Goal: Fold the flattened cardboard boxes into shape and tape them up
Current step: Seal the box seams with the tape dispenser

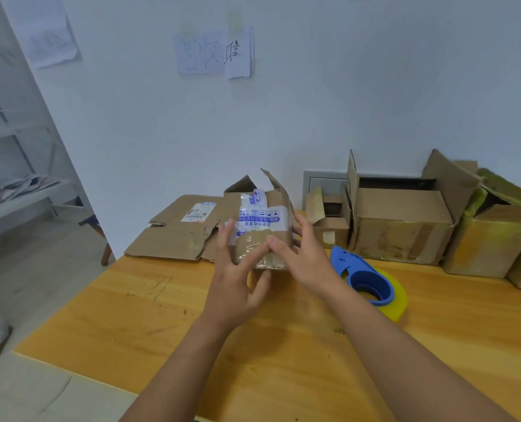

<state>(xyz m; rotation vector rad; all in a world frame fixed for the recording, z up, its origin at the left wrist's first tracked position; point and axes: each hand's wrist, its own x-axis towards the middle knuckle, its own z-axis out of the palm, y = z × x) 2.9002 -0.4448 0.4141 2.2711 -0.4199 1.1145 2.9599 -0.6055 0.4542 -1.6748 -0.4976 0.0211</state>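
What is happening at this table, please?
A person holds a small cardboard box above the wooden table, the left hand and the right hand pressing on its taped face. Its top flaps stand open. A blue tape dispenser lies beside it, a flattened box behind.

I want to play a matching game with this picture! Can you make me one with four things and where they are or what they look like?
Things:
1. small box
2. tape dispenser
3. flattened cardboard
4. paper notes

Descriptions:
A. blue, lying on the table to the right of the hands
B. stuck on the wall
C. held up between both hands
D. lying flat at the table's far left, with a white label on it

Pairs: 1-C, 2-A, 3-D, 4-B
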